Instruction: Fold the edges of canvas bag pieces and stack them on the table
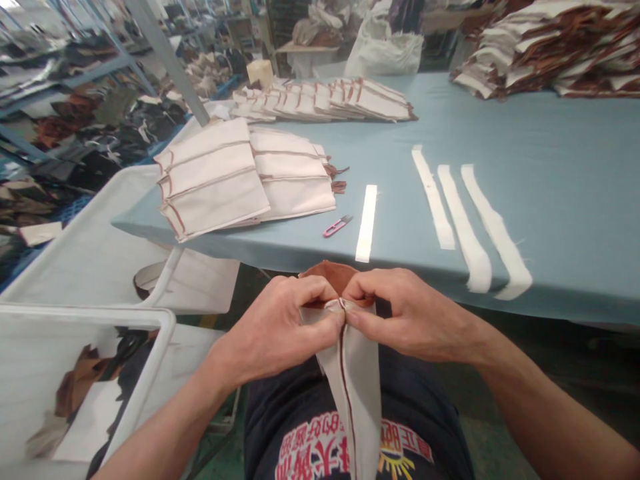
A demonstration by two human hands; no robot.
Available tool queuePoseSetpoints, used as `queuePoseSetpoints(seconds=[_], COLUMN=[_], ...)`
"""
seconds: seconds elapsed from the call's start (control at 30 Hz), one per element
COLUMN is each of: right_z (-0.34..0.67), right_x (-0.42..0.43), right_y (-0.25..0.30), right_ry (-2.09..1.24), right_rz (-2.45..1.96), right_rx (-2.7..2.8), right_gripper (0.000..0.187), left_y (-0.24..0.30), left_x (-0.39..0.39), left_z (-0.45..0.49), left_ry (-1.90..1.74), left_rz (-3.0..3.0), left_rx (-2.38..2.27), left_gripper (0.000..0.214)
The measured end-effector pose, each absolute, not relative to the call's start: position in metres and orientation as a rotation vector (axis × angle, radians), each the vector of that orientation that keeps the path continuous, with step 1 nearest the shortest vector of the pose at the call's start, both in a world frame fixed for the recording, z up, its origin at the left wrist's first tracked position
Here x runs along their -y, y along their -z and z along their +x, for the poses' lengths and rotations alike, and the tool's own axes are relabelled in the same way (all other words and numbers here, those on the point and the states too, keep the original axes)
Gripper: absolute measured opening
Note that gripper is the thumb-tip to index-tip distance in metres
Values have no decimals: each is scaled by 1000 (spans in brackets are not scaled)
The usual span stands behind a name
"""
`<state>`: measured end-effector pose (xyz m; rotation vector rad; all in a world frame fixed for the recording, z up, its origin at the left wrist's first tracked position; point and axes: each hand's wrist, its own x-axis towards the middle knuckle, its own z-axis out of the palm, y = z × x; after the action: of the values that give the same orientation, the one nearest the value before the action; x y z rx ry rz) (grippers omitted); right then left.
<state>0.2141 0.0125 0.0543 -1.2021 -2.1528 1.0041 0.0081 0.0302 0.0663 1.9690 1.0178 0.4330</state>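
Held over my lap is a cream fabric piece (363, 387) with a brown seam down its middle and a brown inner side at its top edge. My left hand (280, 313) pinches that top edge just left of the seam. From the other side, my right hand (405, 313) pinches it just right of the seam, with thumbs almost meeting. On the table edge beyond lie pink thread snips (337, 227) and a short white strip (367, 223).
Stacked cream pieces (215, 180) cover the table's left end, with another row (325, 100) behind. Three white strips (467, 230) lie to the right. A large brown-and-cream pile (555, 47) occupies the far right. White bins (165, 327) stand at my left.
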Motion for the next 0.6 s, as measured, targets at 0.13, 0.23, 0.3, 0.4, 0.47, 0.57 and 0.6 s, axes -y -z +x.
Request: queuePoseSetpoints(seconds=[0.13, 0.23, 0.3, 0.4, 0.47, 0.57, 0.6], right_z=[215, 217, 218, 218, 217, 218, 218], right_x=[-17, -19, -19, -17, -16, -17, -17], right_y=[-48, -43, -41, -44, -48, -54, -56], right_ry=[-1120, -1242, -1263, -1211, -1167, -1155, -1166], right_rz=[-1130, -1061, -1060, -1049, -1042, -1069, -1077], right_rx=[2087, 2016, 1997, 1958, 1930, 1958, 1973], right_gripper=[17, 19, 17, 9, 6, 6, 7], left_y=[-65, -63, -62, -61, -61, -61, -61], left_x=[-29, -29, -30, -30, -29, -29, -28], left_z=[10, 10, 10, 9, 8, 8, 8], left_ry=[-465, -475, -485, -524, -545, -540, -536], left_rz=[1860, 1758, 1738, 1746, 1763, 1806, 1821], left_rx=[-1022, -1006, -1011, -1009, -978, -939, -935], left_gripper=[18, 16, 16, 23, 25, 24, 25])
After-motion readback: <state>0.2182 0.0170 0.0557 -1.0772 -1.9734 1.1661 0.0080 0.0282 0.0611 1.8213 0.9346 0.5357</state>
